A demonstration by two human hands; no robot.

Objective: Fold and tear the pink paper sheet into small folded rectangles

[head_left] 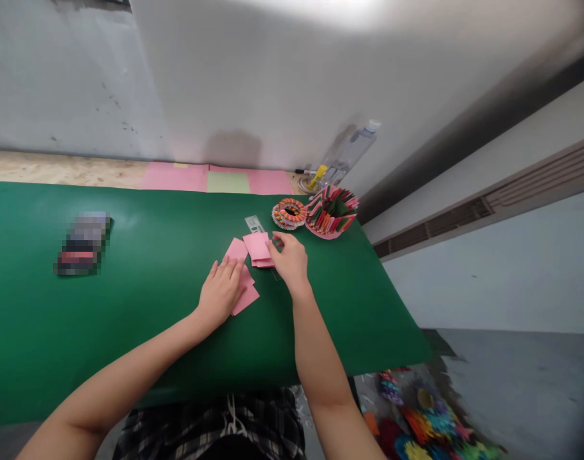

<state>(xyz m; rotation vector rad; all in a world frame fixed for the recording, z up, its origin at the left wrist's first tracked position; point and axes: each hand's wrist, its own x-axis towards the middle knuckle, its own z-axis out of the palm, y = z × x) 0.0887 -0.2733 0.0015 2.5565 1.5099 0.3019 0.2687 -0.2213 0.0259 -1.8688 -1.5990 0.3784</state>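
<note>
My left hand point(221, 291) lies with its fingers spread on several pink paper pieces point(245, 299) on the green table. Just right of it, a small stack of pink squares point(257, 248) rests over a clear ruler point(253, 223), whose top end sticks out. My right hand point(289, 257) touches the stack's right edge, thumb and index finger bent toward the paper; whether it pinches a sheet is too small to tell.
Behind the stack stand a striped folded-paper ring point(289, 213) and a round folded-paper piece point(332, 211). A bottle point(353, 152) leans at the wall. A phone point(84, 244) lies left on the green table point(148, 255). Pink sheets point(174, 177) line the back; colourful paper pieces point(430, 421) lie below right.
</note>
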